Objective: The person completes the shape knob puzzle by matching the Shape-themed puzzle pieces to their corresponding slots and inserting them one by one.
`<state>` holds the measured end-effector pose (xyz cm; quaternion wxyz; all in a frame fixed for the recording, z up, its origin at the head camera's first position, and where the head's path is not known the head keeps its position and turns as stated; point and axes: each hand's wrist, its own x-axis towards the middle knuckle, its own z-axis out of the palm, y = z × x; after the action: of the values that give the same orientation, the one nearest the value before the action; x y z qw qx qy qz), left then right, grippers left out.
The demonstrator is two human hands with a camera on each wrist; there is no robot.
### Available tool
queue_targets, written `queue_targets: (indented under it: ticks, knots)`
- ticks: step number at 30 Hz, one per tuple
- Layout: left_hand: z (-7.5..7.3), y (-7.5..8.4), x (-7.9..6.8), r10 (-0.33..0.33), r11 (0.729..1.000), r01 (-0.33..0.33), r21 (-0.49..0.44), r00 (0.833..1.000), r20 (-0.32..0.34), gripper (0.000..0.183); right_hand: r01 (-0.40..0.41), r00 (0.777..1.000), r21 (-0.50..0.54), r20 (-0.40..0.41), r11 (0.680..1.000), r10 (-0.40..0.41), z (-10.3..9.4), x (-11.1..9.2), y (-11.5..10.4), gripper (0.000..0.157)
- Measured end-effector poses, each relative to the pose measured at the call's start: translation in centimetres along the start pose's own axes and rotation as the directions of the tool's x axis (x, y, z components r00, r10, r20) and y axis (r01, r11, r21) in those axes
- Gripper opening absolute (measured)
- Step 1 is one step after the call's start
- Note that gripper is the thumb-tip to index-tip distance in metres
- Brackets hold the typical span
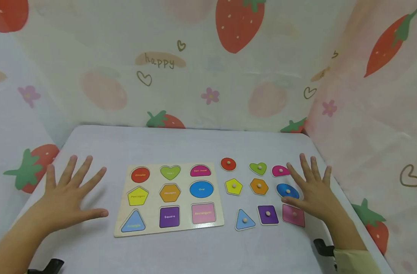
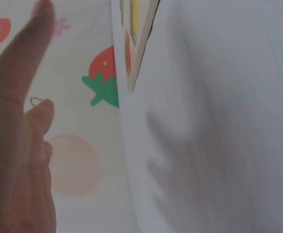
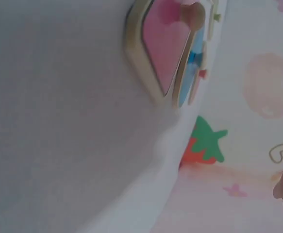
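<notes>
A wooden shape puzzle board lies left of the table's middle, printed with several labelled coloured shapes. To its right are loose knobbed pieces: a red circle, green heart, magenta half round, yellow pentagon, orange hexagon, blue oval, blue triangle, purple square and pink rectangle. My left hand is spread left of the board, holding nothing. With fingers spread, my right hand hovers by the right-hand pieces, its thumb overlapping the oval in the head view.
The white table carries the board and pieces. A strawberry-print curtain stands behind it and on both sides. Black wrist straps show near the forearms, and a pale yellow sleeve covers the right one.
</notes>
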<state>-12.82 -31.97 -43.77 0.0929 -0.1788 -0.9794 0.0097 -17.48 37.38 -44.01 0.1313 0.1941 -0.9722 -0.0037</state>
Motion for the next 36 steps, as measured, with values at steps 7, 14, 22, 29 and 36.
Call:
queue_targets:
  ticks: [7,14,22,29,36]
  knots:
    - [1.4,0.8,-0.4,-0.038,0.997,0.041,-0.067,0.998,0.047,0.121,0.011,0.999,-0.016,0.036,1.0,-0.011,-0.4,2.4,-1.8,0.115]
    - [2.4,1.4,-0.5,-0.058,0.989,0.073,-0.131,0.992,0.113,0.122,0.032,0.996,0.039,0.077,0.999,-0.035,-0.5,4.9,-3.7,0.114]
    - [3.0,2.0,-0.5,-0.052,0.972,0.074,-0.224,0.993,0.104,0.128,0.048,0.993,0.103,0.101,0.993,-0.058,-0.4,7.4,-5.5,0.116]
    - [3.7,3.0,0.3,0.008,0.932,0.026,-0.361,0.996,0.092,0.131,0.018,0.996,0.149,0.084,0.989,-0.031,-0.1,8.5,-6.6,0.118]
    - [4.6,3.4,-0.1,0.017,0.879,0.069,-0.471,0.984,0.176,0.133,-0.007,0.997,0.222,0.078,0.975,-0.011,0.5,9.8,-8.1,0.117]
